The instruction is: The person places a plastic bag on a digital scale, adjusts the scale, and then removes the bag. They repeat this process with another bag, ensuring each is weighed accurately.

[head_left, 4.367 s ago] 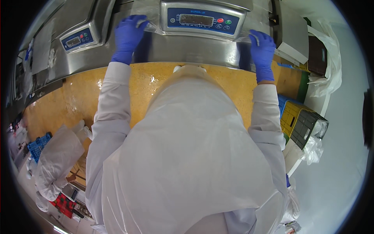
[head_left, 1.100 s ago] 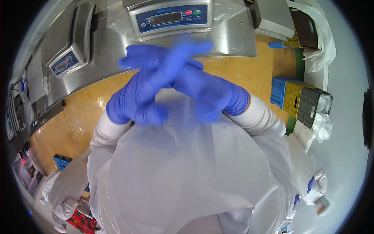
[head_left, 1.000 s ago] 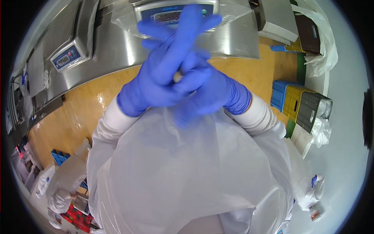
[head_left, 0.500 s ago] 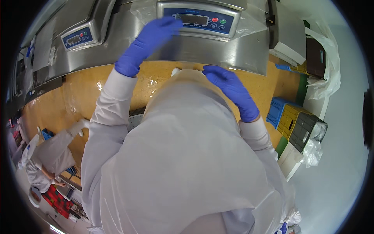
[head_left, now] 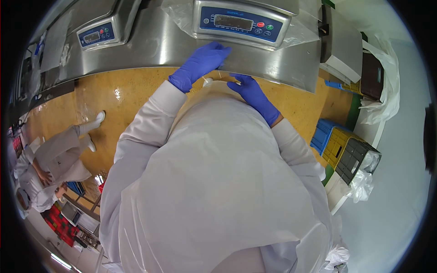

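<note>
From where I stand, bench point(head_left: 145, 52) reads smooth glossy metal. Scale point(head_left: 236, 40) behind its front edge: shiny metal, smooth panel point(head_left: 243, 23). Gloves point(head_left: 202, 63): thin, mostly matt, rubbery-looking.

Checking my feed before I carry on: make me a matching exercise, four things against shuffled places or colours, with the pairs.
Column one
1. Left hand
2. Right hand
3. Middle scale
4. Crates

Column two
A. Blue, yellow and dark grey
B. Clear plastic film showing on both sides
C. Fingers just below the scale in view
D. Fingertips by the steel table's front edge

Pairs: 1-C, 2-D, 3-B, 4-A
</note>
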`<action>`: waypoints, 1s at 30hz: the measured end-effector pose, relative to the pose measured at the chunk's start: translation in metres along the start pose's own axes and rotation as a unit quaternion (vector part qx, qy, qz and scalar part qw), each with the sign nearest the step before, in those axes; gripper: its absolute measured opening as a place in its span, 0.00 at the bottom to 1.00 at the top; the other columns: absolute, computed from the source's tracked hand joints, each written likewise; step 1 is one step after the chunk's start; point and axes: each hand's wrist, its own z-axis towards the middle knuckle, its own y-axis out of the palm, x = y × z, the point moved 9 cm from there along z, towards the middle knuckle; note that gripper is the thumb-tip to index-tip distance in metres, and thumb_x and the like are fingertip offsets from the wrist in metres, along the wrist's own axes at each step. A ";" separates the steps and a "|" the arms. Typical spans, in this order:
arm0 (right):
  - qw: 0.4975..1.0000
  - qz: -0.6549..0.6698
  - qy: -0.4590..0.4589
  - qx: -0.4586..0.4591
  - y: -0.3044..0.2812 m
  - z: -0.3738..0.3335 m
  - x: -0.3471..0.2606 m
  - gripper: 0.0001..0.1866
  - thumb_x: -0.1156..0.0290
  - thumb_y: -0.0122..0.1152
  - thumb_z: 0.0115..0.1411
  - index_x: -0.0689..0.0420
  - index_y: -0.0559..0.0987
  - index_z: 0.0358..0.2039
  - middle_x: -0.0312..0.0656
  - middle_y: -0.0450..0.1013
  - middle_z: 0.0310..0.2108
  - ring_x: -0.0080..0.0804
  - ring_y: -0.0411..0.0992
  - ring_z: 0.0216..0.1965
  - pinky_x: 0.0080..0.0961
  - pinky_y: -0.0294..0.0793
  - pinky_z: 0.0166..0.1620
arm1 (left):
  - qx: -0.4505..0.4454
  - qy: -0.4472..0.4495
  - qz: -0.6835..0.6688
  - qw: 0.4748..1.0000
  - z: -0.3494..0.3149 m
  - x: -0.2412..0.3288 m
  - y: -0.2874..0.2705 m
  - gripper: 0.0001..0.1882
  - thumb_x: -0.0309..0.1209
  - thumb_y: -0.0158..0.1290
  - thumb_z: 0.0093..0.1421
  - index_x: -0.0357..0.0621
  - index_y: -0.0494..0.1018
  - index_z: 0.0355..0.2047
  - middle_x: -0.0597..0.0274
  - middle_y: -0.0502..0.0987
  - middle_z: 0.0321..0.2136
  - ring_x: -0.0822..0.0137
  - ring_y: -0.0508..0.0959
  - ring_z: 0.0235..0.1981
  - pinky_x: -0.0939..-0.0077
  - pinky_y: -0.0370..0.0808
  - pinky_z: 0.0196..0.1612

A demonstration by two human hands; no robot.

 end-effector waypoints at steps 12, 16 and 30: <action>0.967 0.229 -0.087 -0.067 0.021 0.011 -0.016 0.13 0.68 0.61 0.55 0.63 0.77 0.39 0.39 0.74 0.39 0.26 0.69 0.43 0.22 0.65 0.50 | 0.046 0.193 0.229 0.953 -0.009 0.035 0.004 0.21 0.48 0.59 0.48 0.40 0.78 0.28 0.54 0.77 0.26 0.59 0.77 0.29 0.70 0.73 0.38; 0.982 0.157 -0.070 -0.079 0.026 0.010 -0.022 0.12 0.72 0.63 0.52 0.60 0.78 0.37 0.36 0.73 0.36 0.24 0.69 0.41 0.19 0.65 0.48 | 0.084 0.239 0.293 0.922 -0.018 0.049 0.006 0.19 0.47 0.59 0.48 0.43 0.78 0.29 0.53 0.77 0.25 0.56 0.77 0.30 0.66 0.73 0.39; 0.977 0.192 -0.012 -0.088 0.030 0.005 -0.019 0.13 0.75 0.60 0.52 0.64 0.76 0.39 0.40 0.74 0.35 0.25 0.72 0.37 0.20 0.69 0.45 | 0.054 0.258 0.305 0.915 -0.032 0.056 0.009 0.12 0.35 0.56 0.48 0.50 0.76 0.35 0.58 0.77 0.28 0.59 0.77 0.32 0.64 0.74 0.37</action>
